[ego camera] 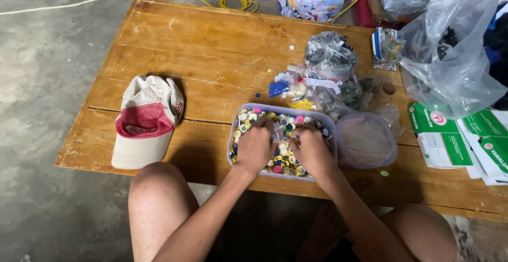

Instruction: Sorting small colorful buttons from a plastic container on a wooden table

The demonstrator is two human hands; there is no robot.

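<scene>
Cap lies well left of the fingers, left hand and right hand both curled down into the tub of buttons, mid-rummage, grip unclear, lid just right, next a careful pinch.

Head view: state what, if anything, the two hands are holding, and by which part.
Both the left hand and the right hand are down among the coloured buttons in the plastic tub. Whether either grips anything cannot be told.
</scene>
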